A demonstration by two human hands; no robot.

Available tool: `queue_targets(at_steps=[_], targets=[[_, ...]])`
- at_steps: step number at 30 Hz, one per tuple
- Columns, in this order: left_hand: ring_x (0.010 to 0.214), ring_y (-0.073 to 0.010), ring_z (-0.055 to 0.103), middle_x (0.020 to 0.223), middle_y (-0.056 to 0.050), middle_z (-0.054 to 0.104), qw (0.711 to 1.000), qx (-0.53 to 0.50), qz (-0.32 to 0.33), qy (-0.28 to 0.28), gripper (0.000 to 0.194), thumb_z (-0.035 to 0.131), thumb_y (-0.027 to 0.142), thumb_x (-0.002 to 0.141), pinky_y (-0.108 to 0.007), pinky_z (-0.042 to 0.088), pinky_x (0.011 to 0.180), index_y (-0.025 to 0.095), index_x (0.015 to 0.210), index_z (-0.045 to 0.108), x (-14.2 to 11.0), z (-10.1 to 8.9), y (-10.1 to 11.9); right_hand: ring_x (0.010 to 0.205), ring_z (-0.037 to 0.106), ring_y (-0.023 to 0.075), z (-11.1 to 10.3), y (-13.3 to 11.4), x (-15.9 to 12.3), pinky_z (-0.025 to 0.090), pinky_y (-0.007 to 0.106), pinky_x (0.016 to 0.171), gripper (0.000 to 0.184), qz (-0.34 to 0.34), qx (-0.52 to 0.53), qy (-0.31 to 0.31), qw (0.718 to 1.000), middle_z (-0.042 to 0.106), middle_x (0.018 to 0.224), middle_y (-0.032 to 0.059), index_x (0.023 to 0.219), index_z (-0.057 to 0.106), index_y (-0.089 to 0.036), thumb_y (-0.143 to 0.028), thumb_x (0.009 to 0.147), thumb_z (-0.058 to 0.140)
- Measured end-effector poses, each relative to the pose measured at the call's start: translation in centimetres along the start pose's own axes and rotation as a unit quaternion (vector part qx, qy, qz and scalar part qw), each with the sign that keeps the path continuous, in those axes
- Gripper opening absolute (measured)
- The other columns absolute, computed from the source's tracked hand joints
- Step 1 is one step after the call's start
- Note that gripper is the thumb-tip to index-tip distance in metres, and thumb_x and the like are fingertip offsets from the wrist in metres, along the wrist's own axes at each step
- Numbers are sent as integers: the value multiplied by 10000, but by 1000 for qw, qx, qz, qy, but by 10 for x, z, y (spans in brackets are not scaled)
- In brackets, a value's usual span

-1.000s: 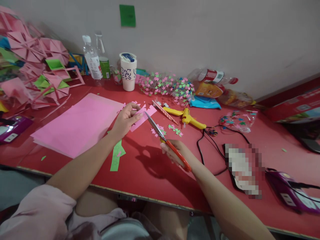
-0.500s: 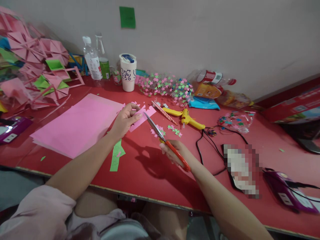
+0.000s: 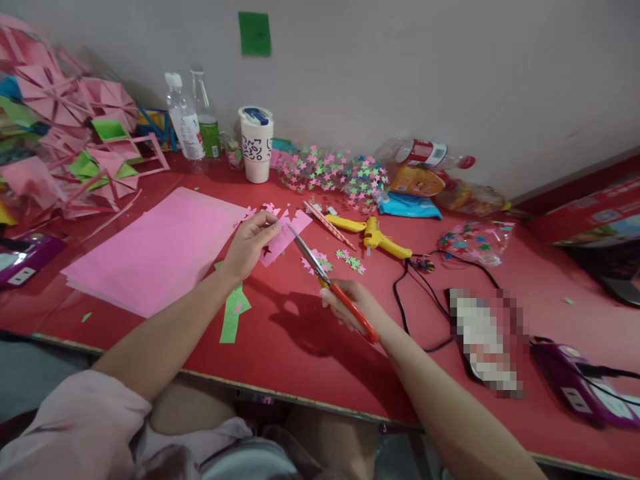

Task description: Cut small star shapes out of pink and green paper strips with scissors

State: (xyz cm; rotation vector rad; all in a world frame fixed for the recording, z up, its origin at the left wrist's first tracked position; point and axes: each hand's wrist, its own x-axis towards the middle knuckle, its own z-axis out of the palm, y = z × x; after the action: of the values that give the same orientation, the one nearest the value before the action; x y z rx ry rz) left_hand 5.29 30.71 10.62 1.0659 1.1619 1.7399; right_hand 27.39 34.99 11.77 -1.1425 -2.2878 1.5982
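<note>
Between the thumb and fingers of my left hand is a strip of pink paper with star-like gaps along its edge. My right hand is closed around the red handles of a pair of scissors. The scissor blades point up and left, their tips at the paper's right part; whether they touch it I cannot tell. Small pink and green paper stars lie beyond the scissors. A stack of pink sheets is to the left of my left hand, and a green paper scrap lies below it.
Along the wall stand a plastic bottle, a white cup and a clear bottle covered in stars. A yellow glue gun with a black cord lies to the right. Folded paper shapes are piled at far left.
My left hand has turned slightly, tilting the pink paper so its cut-out gaps show more. The scissors have shifted slightly left at the handles.
</note>
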Motion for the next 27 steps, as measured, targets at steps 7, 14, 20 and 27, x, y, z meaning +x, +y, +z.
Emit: queue_targets(at_steps=[7,14,20,27], targets=[[512,-53,392,593,50,407,998,8,44,48,237,629,291,812,-184,366,485,188,652,487,-5,4,-8,312,366,65,4,2,-2,386,226,416,487,-22,45,-33,998,391,387,-91,671,480,-197,-663,814,492],[498,-62,394,558,49,408,998,-27,21,46,323,668,342,781,-198,378,471,197,614,432,-13,18,-3,292,381,71,13,6,-1,444,250,458,542,-16,86,-53,995,386,344,-100,671,487,-200,-728,791,463],[454,-53,412,519,58,423,999,-38,15,36,302,656,307,786,-188,376,437,195,611,437,-13,17,-1,303,383,68,14,2,-5,444,247,464,537,-15,84,-43,995,397,359,-100,685,479,-200,-726,796,466],[413,-51,436,480,61,478,999,-52,6,14,316,664,343,787,-189,379,420,197,618,440,-14,19,-1,291,372,64,16,3,-5,424,235,444,547,-8,89,-41,995,392,350,-101,679,487,-195,-728,799,454]])
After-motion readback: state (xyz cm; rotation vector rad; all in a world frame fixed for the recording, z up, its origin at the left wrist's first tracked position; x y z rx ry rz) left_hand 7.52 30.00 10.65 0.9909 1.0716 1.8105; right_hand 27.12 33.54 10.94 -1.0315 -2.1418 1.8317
